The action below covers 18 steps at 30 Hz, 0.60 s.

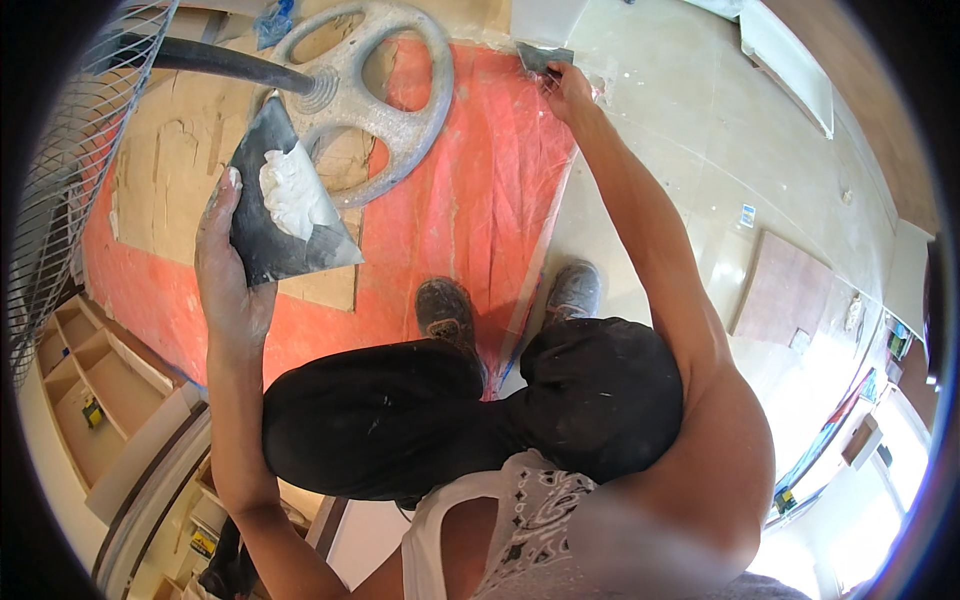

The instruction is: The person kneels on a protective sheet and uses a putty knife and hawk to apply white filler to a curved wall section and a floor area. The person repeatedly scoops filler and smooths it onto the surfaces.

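On the left, my left hand (228,262) is closed on the edge of a dark, flat, pointed sheet (268,250), held up above the floor. A thick lump of white putty (292,195) sits on this sheet. My right arm reaches far forward, and my right hand (569,92) grips a dark flat putty scraper (540,58). The scraper is beside the lower end of a pale upright surface (545,20); whether it touches is too small to tell. White smears mark my left thumb.
Red plastic sheeting (490,150) and brown cardboard (150,190) cover the floor on the left. A fan's round grey base (435,100) and wire cage (75,200) stand there. Wooden compartments (115,380) lie lower left. Pale tiles (690,120) and a flat board (783,285) are on the right.
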Motion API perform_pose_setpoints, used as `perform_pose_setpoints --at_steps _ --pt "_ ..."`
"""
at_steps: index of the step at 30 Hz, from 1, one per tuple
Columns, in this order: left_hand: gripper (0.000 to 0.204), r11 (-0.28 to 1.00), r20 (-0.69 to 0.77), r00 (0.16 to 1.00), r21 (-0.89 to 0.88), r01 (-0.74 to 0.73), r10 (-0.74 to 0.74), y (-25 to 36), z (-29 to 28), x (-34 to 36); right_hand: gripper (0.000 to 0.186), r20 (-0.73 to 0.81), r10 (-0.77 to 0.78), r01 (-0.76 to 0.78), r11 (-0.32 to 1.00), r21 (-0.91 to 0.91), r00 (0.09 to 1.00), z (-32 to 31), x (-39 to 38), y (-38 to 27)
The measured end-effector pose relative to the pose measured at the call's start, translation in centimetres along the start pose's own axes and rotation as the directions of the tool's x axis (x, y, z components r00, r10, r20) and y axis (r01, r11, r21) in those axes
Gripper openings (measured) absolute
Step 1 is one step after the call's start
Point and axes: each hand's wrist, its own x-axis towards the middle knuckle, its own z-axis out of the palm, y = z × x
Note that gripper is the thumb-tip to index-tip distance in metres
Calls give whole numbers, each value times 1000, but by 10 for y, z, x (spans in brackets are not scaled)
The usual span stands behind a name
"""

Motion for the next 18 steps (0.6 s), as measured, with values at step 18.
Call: perform_pose_setpoints --at_steps 18 --pt "29 999 -13 999 12 31 -30 2 -5 -2 14 -12 -166 166 983 73 986 10 4 21"
